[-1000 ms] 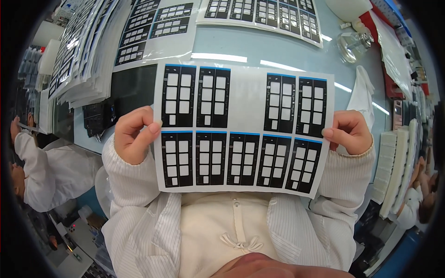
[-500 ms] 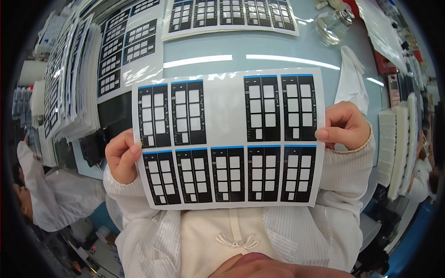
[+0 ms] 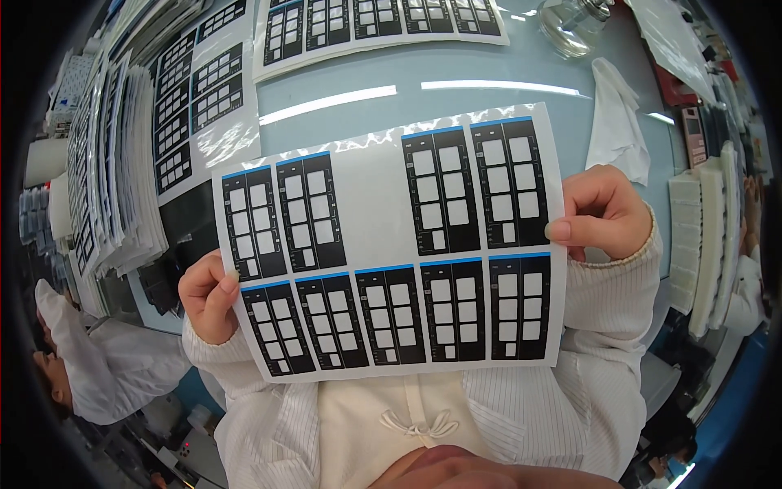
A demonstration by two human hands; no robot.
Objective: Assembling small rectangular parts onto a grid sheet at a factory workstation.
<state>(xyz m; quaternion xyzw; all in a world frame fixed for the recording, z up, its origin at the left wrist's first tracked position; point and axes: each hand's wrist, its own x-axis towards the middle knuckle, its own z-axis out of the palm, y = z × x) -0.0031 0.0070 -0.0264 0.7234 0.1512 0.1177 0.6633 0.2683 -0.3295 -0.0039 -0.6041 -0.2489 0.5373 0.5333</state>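
Between my two hands I hold up a sheet of labels (image 3: 374,196), white with black panels, each bearing pale squares and a blue top strip. One place in its upper row has no panel and shows plain white backing. My left hand (image 3: 209,297) pinches the left edge, thumb on the front. On the opposite edge my right hand (image 3: 605,215) is closed too, its thumb against the front and its fingers partly hidden behind. The sheet is tilted, its right side a little higher, and hides the table area behind it.
A pile of similar sheets (image 3: 261,55) lies at the far side of the bluish table (image 3: 342,122). At left stand upright bundles of sheets (image 3: 122,179). A glass bottle (image 3: 570,28) and white cloth (image 3: 615,130) are far right. Another person's white sleeve (image 3: 130,367) shows at lower left.
The sheet has turned slightly, its left side now lower and its right side higher. Both hands keep their hold on it. The surroundings have shifted a little in the picture.
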